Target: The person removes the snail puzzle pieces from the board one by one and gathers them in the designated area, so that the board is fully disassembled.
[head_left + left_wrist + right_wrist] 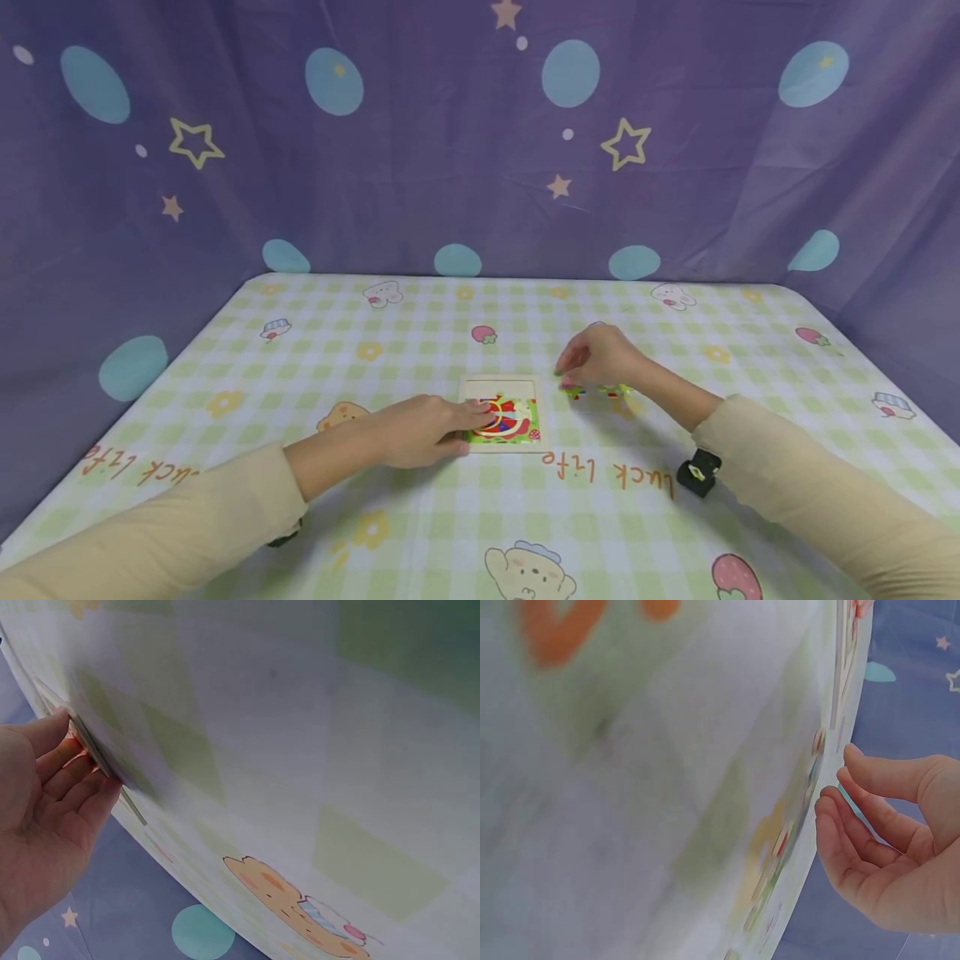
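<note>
A square wooden jigsaw board (501, 448) with a pale frame lies at mid-table. Colourful pieces in red, green and blue (517, 417) fill its nearer part, while a bare pale strip shows along its far side. My left hand (427, 427) rests at the board's left side, fingers extended over the picture and thumb by the near left corner. To the right of the board, loose puzzle pieces (615, 391) lie on the cloth. Over them hovers my right hand (602, 357), fingers loosely bent; in the right wrist view nothing shows between its thumb and fingertips (826, 806).
A green-and-white checked tablecloth (420, 533) with printed fruit, animals and lettering covers the table. Behind it hangs a purple curtain (450, 150) with stars and blue ovals. A black wrist device (699, 472) hangs under the right sleeve.
</note>
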`<act>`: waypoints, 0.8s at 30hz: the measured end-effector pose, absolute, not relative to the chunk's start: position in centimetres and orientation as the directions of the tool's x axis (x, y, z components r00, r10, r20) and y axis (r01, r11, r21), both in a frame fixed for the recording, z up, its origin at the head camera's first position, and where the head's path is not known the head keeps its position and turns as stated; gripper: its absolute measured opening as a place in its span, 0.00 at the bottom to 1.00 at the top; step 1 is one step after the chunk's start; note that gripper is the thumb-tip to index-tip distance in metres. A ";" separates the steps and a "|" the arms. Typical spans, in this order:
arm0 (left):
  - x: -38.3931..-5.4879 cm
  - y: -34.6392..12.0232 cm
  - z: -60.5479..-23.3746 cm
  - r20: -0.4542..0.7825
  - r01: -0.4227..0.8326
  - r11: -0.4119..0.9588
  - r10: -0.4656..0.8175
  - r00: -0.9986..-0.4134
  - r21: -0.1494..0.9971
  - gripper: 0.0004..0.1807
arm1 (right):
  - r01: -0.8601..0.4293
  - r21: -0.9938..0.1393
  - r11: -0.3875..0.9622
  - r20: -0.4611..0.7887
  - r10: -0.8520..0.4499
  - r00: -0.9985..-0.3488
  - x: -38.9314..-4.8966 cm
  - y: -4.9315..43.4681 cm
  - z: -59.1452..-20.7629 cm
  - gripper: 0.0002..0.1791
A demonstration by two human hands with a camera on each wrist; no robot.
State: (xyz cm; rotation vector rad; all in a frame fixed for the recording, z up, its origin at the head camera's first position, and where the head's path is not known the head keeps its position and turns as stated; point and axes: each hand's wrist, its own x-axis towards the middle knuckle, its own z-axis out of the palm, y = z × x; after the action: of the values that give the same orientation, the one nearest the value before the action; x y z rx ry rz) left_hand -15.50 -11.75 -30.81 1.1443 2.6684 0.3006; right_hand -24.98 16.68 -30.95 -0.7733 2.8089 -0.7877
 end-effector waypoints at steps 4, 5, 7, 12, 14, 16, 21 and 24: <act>-15.5 -11.8 -30.9 -0.116 0.686 0.674 0.731 -0.672 0.275 0.25 | -0.430 -0.556 0.711 0.003 -0.515 -0.857 -24.5 15.6 -30.9 0.07; -15.5 -11.7 -30.9 -0.114 0.686 0.673 0.732 -0.672 0.275 0.25 | -0.423 -0.564 0.710 -0.005 -0.515 -0.857 -24.4 15.3 -30.9 0.07; -15.5 -11.7 -30.9 -0.113 0.686 0.673 0.732 -0.672 0.277 0.25 | -0.419 -0.575 0.702 -0.018 -0.524 -0.852 -24.1 14.6 -30.9 0.07; -15.5 -11.8 -31.0 -0.112 0.687 0.675 0.730 -0.674 0.270 0.25 | -0.470 -0.567 0.677 -0.034 -0.589 -0.807 -23.5 13.1 -31.0 0.06; -15.5 -11.7 -31.0 -0.112 0.687 0.676 0.730 -0.675 0.268 0.25 | -0.484 -0.561 0.672 -0.052 -0.612 -0.789 -23.2 12.6 -31.0 0.05; -15.5 -11.7 -31.0 -0.113 0.687 0.676 0.729 -0.675 0.266 0.25 | -0.494 -0.557 0.668 -0.063 -0.627 -0.777 -22.9 12.2 -31.0 0.06; -15.5 -11.7 -30.9 -0.109 0.691 0.675 0.732 -0.673 0.259 0.25 | -0.521 -0.528 0.670 -0.055 -0.640 -0.766 -22.6 11.6 -30.9 0.07; -15.5 -11.7 -30.9 -0.108 0.692 0.672 0.733 -0.671 0.263 0.25 | -0.527 -0.516 0.676 -0.056 -0.640 -0.766 -22.7 11.4 -31.1 0.09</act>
State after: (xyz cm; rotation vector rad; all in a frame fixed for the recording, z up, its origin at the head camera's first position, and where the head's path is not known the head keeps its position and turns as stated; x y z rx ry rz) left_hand -15.52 -11.70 -30.94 1.1569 2.6813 0.2964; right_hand -22.68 11.37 -31.06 -0.9409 2.6581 -0.7106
